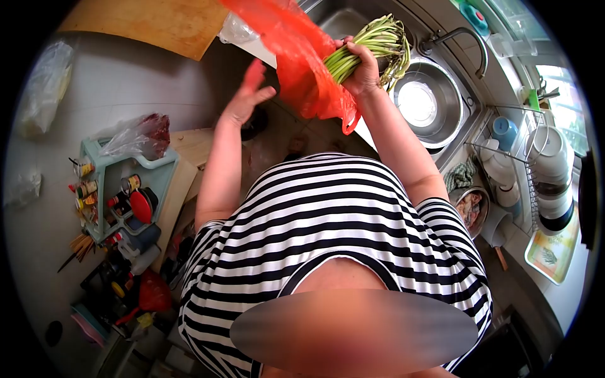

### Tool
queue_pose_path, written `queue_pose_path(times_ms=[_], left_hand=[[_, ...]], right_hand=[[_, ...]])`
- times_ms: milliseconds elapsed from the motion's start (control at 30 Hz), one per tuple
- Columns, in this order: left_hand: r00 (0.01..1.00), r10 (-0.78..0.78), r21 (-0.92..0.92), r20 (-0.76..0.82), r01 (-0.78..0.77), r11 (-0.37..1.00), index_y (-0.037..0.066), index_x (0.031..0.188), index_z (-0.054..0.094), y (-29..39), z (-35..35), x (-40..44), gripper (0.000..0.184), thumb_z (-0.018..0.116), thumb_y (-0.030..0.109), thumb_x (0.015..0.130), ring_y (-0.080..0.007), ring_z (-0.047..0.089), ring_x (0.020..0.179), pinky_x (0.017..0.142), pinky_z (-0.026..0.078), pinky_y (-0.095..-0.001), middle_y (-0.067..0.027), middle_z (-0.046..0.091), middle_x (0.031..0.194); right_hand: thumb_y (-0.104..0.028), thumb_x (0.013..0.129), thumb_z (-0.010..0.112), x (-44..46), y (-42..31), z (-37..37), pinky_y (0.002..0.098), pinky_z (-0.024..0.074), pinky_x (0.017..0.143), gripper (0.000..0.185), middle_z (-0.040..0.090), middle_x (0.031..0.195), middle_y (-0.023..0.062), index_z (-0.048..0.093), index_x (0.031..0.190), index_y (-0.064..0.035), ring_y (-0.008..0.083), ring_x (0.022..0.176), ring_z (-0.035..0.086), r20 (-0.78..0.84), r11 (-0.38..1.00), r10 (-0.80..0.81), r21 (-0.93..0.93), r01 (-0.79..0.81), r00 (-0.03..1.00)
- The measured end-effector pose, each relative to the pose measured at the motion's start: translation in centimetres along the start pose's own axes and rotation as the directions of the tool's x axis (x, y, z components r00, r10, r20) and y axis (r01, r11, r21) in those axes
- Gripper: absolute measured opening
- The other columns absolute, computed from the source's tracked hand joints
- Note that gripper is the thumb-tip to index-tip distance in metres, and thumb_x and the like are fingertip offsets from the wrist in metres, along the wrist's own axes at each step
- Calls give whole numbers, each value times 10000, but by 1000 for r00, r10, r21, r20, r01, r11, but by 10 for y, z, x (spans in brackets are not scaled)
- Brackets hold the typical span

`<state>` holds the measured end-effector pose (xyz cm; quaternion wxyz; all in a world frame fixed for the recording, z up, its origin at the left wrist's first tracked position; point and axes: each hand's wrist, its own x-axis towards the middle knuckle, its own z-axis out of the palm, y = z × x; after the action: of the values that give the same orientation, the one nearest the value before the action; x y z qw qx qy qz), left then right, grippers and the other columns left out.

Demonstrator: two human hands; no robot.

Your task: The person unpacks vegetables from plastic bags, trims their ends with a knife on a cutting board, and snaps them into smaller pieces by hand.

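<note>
Right grip (364, 72) closed round a bunch of green vegetable stalks (378, 39), likely clasped mid-length so the loose stems stay together; red plastic bag (301, 69) hangs just left of it, overlapping the stalks' lower ends; can't tell if that grip pinches the bag too; left grip (244, 101) spread open, blurred, nothing visibly held, beside the bag, contact unclear; sink (329, 26) beyond right grip; round steel bowl (450, 112) to its right, glare hides any contents; nearer the body, metal bowl of what looks like meat (469, 208); far right, stacked white bowls (549, 151), apparently inverted, probably for draining; left of left grip, teal caddy (120, 162) groups jars (130, 183).
</note>
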<state>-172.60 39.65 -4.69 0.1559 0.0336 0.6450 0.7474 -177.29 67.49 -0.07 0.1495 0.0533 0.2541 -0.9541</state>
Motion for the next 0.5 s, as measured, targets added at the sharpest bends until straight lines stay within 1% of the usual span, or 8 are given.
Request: queue_pose_path(times_ms=[33, 67, 100, 167, 200, 233, 300, 500], left_hand=[[988, -38, -73, 147, 49, 996, 77, 1453, 169, -11, 4, 2, 933, 757, 275, 756, -286, 275, 1337, 1076, 245, -410, -131, 271, 1471], [984, -80, -168, 159, 106, 980, 30, 1383, 342, 14, 29, -8, 717, 717, 230, 805, -229, 431, 1234, 1037, 319, -358, -113, 485, 1321], [984, -77, -170, 160, 105, 980, 30, 1383, 342, 7, 28, -8, 717, 717, 230, 805, -229, 431, 1234, 1037, 319, -358, -113, 485, 1321], [988, -152, -164, 10, 151, 975, 20, 1218, 539, -4, 29, -11, 396, 651, 156, 863, -163, 552, 1078, 970, 387, -295, -68, 614, 1139], [992, -119, -259, -41, 104, 960, 36, 1076, 627, -9, 30, -12, 201, 586, 140, 908, -142, 589, 993, 904, 439, -294, -44, 650, 1040], [992, -119, -261, -44, 104, 960, 36, 1076, 627, -11, 27, -13, 201, 586, 140, 908, -142, 589, 993, 904, 439, -294, -44, 650, 1040], [992, -71, -452, -105, 16, 892, 53, 1167, 562, -14, 20, -14, 275, 556, 189, 928, -177, 579, 1041, 901, 468, -388, -54, 613, 1130], [943, -77, -483, -324, -95, 870, 93, 1183, 525, -12, 3, -21, 264, 511, 214, 950, -241, 556, 1096, 915, 465, -470, -82, 575, 1196]], right_hand=[[-101, 771, 607, 3, 0, -1, 401, 512, 801, 127, 637, 877, 84, 560, 888, -86, 223, 850, 602, -17, 997, 9, 74, -8, 1000], [-108, 765, 619, 6, -1, -1, 404, 510, 801, 97, 644, 864, 81, 574, 849, -91, 226, 832, 607, -32, 989, 18, 146, -13, 999], [-114, 758, 630, 7, -1, -2, 407, 508, 802, 69, 651, 850, 78, 588, 810, -95, 229, 814, 612, -48, 976, 29, 218, -18, 998], [-125, 750, 641, 9, -3, 1, 409, 509, 800, 53, 647, 833, 66, 597, 771, -102, 225, 802, 612, -98, 974, 19, 225, 4, 995], [-126, 746, 644, 11, -5, 0, 419, 505, 808, 62, 645, 829, 64, 597, 776, -101, 229, 805, 612, -127, 971, 15, 237, 16, 992], [-127, 741, 648, 11, -5, 1, 429, 502, 815, 71, 644, 825, 62, 596, 782, -101, 232, 809, 612, -156, 968, 13, 248, 27, 988], [-139, 741, 639, 14, -8, 6, 474, 474, 881, 80, 653, 858, 74, 597, 789, -92, 268, 841, 611, -250, 958, -77, 249, 141, 965], [-140, 750, 604, 29, -31, -9, 513, 450, 914, 66, 650, 910, 99, 593, 765, -77, 336, 968, 612, -291, 902, -204, 316, 295, 935]])
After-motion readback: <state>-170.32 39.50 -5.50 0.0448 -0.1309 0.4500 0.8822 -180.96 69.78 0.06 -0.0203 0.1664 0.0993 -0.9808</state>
